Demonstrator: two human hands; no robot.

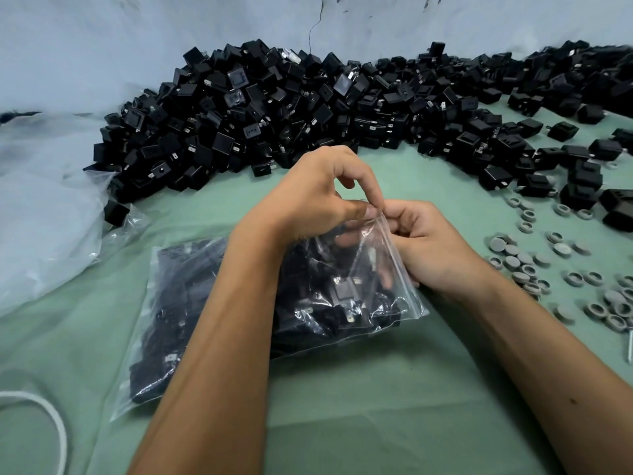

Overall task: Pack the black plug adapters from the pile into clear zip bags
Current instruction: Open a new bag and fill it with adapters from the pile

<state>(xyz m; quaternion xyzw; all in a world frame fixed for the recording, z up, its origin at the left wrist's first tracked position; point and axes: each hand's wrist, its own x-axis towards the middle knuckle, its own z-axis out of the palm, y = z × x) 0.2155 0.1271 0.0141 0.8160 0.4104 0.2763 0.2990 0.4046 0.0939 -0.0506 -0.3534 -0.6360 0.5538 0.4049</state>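
I have a clear zip bag full of black plug adapters lying on the green table, near the front edge and a bit left of the middle. My left hand comes over the top of it, and my thumb and first finger pinch the bag's open edge at its far right corner. My right hand is curled around that same corner from the other side, with fingers tucked behind the plastic. So both hands hold the bag, right at its mouth.

I think I am closing the zip strip. The plastic is thin, soft and slippery, so it bends and slides. I should pinch hard on the strip itself, where it is thicker, and run my fingers along it.

The full bag looks heavy and lumpy. The plugs are hard, with little metal prongs that could poke a hole. I think it is best to lift it from under its belly, not by the thin top edge.

The big pile of loose plugs sits along the far edge of the table, against the wall. Little grey caps are scattered near the right edge.
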